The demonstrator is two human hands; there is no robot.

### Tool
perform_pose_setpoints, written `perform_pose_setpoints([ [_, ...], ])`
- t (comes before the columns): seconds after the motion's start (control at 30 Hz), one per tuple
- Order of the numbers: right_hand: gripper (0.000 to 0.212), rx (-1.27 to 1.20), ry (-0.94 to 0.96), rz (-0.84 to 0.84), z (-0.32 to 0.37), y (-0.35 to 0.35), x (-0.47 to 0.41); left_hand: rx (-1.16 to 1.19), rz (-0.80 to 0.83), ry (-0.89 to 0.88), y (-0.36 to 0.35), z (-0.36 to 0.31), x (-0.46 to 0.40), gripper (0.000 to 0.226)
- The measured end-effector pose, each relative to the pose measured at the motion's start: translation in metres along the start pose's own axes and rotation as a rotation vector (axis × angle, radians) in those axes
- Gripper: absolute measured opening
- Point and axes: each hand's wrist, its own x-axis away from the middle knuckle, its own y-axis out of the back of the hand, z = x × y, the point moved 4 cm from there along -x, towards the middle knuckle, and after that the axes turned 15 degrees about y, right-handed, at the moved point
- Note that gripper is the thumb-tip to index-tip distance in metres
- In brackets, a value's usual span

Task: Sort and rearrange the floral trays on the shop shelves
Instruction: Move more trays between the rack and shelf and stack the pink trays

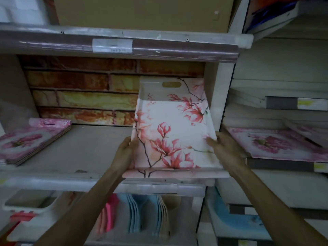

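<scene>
Blurred pink tray stacks (26,142) flank both sides as left hand (125,153) and right hand (225,146) clamp a magnolia-print tray (172,128), fingers curled round its side edges.

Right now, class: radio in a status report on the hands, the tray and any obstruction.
Left hand and right hand grip the magnolia tray by its sides. Tray tilted up over the shelf, right end. Pink tray stack far left, no obstruction.

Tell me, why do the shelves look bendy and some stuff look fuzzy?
Head view: the wide lens bows the top shelf edge; dim light; the right hand and pink trays beside it are smeared; the flower tray in the middle looks sharpest.
</scene>
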Motion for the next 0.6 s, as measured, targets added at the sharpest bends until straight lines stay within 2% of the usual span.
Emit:
perform_pose_setpoints([
  [0.1,0.039,0.011,-0.027,0.071,-0.007,-0.003,0.004,-0.024,0.025,0.011,-0.002,-0.002,-0.027,0.021],
  [0.23,0.047,0.028,-0.027,0.057,-0.015,-0.010,-0.003,-0.176,0.044,-0.012,-0.005,-0.001,-0.052,0.028],
  [0.33,0.047,0.056,-0.075,0.058,-0.028,-0.020,-0.010,-0.283,0.027,-0.026,-0.006,0.002,-0.067,0.029],
  [0.47,0.040,0.114,-0.127,0.097,-0.051,-0.036,-0.011,-0.543,-0.027,-0.016,0.000,0.013,-0.088,0.043],
  [0.6,0.034,0.136,-0.178,0.125,-0.071,-0.049,-0.007,-0.711,-0.046,0.012,0.007,0.030,-0.104,0.033],
])
